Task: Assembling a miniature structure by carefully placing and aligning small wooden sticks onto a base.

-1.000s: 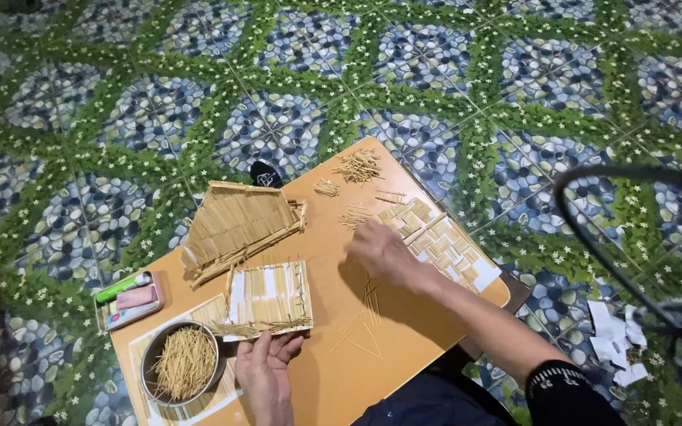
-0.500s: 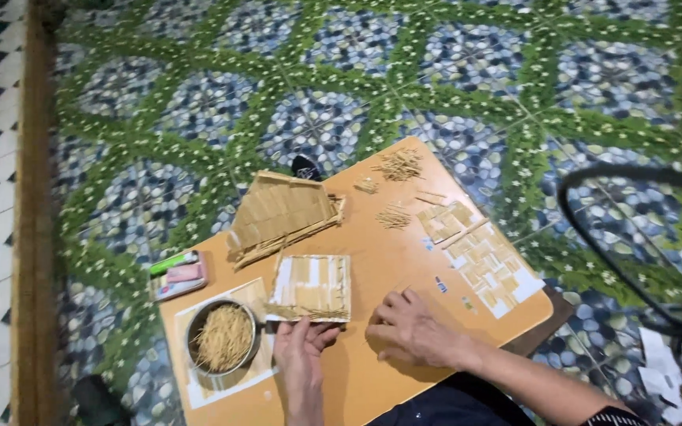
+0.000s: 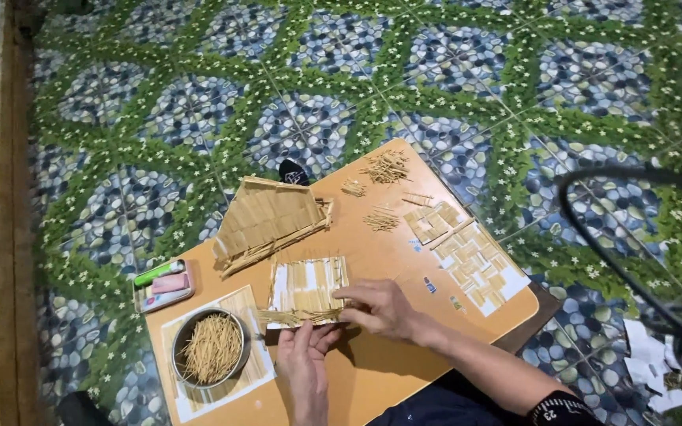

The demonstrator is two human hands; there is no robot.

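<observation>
While both hands meet at the near edge of a small flat toothpick panel (image 3: 307, 289), the right hand (image 3: 378, 308) has its grip pinched together on that edge, thumb and fingers closed on the stick ends at the panel's lower right corner. Left hand (image 3: 303, 364) comes up from below, fingers held loosely together, tips touching a loose bundle of toothpicks (image 3: 297, 317) along the same edge; can't tell if they truly clamp it or just press. Panel lies flat on the orange bench (image 3: 372, 379), approx. centre, with white paper showing between its stick rows.

Just left of the hands: round metal bowl (image 3: 210, 347) full of toothpicks, sitting on a white sheet w/ a stick mat (image 3: 256, 364) under it. Further left, at the bench corner, a small tray (image 3: 163, 285) holding a green tube and a pink item.

Behind the panel, a bigger stick-built roof section (image 3: 270, 221), tilted, one edge raised. Dark round cap-like object (image 3: 294, 172) just past it, at the bench's far edge.

To the right: two flat woven-pattern stick sheets (image 3: 475, 264) on white paper, near the right edge. Loose toothpick piles (image 3: 387, 167) near the far corner, smaller ones (image 3: 381, 219) between roof and sheets.

Bench stands on a floor (image 3: 159, 118) of blue pebble and green leaf patterned tiles. Black cable (image 3: 593, 252) loops at right; white paper scraps (image 3: 649, 355) on floor beneath it.
</observation>
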